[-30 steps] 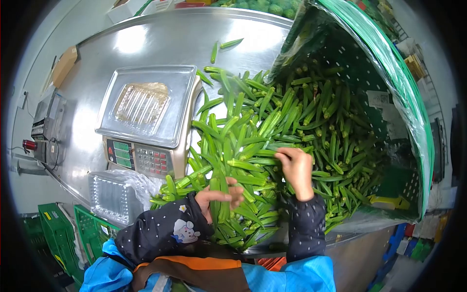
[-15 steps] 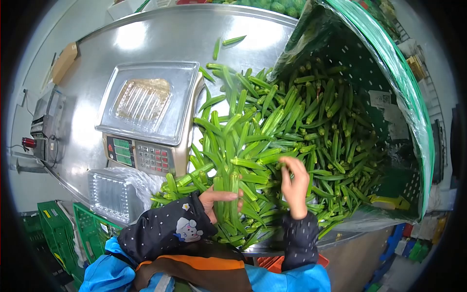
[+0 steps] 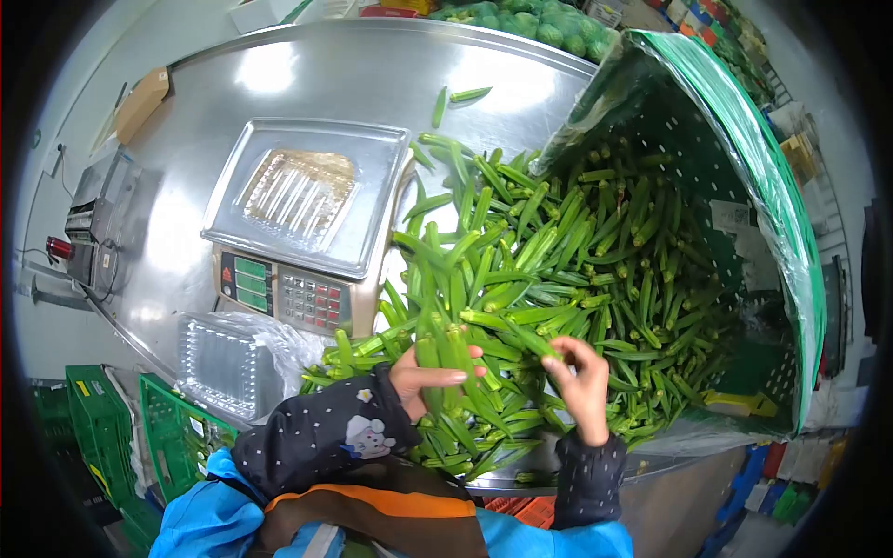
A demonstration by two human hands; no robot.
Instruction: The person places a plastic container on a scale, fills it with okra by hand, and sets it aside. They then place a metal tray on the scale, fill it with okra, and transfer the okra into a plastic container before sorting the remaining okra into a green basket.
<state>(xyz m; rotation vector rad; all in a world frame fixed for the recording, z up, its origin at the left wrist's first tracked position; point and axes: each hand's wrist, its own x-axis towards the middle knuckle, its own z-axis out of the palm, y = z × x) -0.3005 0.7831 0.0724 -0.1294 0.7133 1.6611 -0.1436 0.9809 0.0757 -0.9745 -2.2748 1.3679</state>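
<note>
A large heap of green okra (image 3: 558,251) spreads from the steel table into a green crate (image 3: 744,353) tipped on its side. My left hand (image 3: 423,379) is closed round several okra pods, its thumb lying across them. Between the thumb and fingers of my right hand (image 3: 581,377) is the end of an okra pod (image 3: 530,338), just above the heap. To the left stands a digital scale (image 3: 288,288) with a steel pan, and a clear plastic tray (image 3: 299,195) rests on that pan.
Stacked clear plastic trays (image 3: 223,363) sit at the table's near left edge, beside crumpled plastic film. Two loose okra lie at the far side. A device with a red knob (image 3: 59,247) stands at the left. Green crates (image 3: 102,418) are on the floor.
My right hand has closed on an okra pod; before, its fingers were apart above the heap. My left hand still holds its bunch. The whole view has shifted slightly.
</note>
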